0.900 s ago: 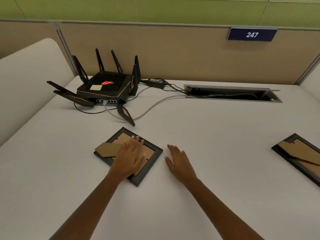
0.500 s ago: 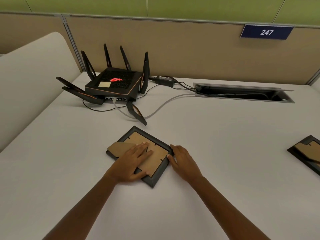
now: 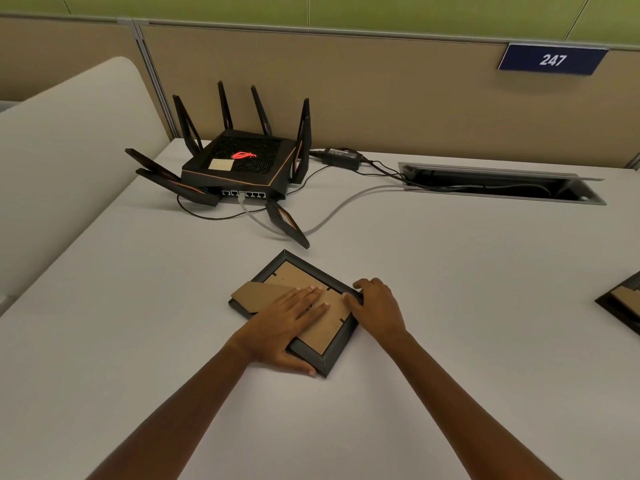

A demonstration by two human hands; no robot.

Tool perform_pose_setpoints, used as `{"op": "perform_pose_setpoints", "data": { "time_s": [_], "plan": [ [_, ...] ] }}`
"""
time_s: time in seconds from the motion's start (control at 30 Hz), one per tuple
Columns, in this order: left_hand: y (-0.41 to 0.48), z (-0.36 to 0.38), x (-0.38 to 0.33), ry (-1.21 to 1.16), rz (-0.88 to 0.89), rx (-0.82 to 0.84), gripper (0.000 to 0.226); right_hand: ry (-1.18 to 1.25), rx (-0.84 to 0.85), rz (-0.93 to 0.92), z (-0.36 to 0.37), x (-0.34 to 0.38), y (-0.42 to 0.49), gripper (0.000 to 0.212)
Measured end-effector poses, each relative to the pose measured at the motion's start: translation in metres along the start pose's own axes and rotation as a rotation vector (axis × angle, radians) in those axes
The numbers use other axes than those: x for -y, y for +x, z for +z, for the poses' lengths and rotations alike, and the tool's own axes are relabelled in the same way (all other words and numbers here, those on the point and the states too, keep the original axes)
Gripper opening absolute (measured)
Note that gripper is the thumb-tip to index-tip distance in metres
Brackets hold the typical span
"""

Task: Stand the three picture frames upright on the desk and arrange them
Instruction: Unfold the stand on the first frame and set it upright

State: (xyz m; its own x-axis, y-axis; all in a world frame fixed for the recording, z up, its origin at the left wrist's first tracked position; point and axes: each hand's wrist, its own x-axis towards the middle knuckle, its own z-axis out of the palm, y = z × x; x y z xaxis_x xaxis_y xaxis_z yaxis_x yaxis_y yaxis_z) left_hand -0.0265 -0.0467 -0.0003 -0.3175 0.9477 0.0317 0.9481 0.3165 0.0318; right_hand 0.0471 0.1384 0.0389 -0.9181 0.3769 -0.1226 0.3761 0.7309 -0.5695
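A dark picture frame (image 3: 322, 355) lies face down on the white desk (image 3: 450, 306), its brown cardboard back and fold-out stand (image 3: 256, 294) facing up. My left hand (image 3: 284, 327) lies flat on the cardboard back, thumb against the frame's near edge. My right hand (image 3: 377, 306) curls its fingers over the frame's right edge. A second frame (image 3: 623, 306), also face down, lies at the desk's right edge, partly cut off by the view. A third frame is not in view.
A black router (image 3: 242, 168) with several antennas stands at the back left, one antenna (image 3: 287, 226) reaching toward the frame. Its cables (image 3: 346, 206) run to an open cable tray (image 3: 502, 185) in the desk. A partition wall stands behind.
My right hand moved left from the bare desk onto the frame's right edge and curled over it. My left hand stayed flat on the frame's back.
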Motion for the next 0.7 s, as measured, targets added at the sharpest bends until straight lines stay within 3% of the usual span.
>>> {"op": "perform_pose_setpoints", "data": {
  "time_s": [0.2, 0.33, 0.47, 0.7],
  "plan": [
    [-0.004, -0.003, -0.001, 0.034, 0.043, -0.004, 0.099, 0.158, 0.026, 0.113, -0.003, -0.004, 0.001, 0.037],
    [-0.006, -0.005, -0.002, 0.027, 0.069, -0.007, 0.1, 0.235, 0.134, 0.168, -0.009, -0.005, -0.001, 0.043],
    [-0.009, -0.006, -0.007, 0.027, 0.095, -0.02, 0.099, 0.301, 0.227, 0.208, -0.016, -0.005, -0.007, 0.035],
    [-0.013, -0.01, -0.013, 0.026, 0.09, -0.09, 0.096, 0.704, 0.306, 0.251, -0.03, -0.005, -0.019, 0.03]
  ]
}}
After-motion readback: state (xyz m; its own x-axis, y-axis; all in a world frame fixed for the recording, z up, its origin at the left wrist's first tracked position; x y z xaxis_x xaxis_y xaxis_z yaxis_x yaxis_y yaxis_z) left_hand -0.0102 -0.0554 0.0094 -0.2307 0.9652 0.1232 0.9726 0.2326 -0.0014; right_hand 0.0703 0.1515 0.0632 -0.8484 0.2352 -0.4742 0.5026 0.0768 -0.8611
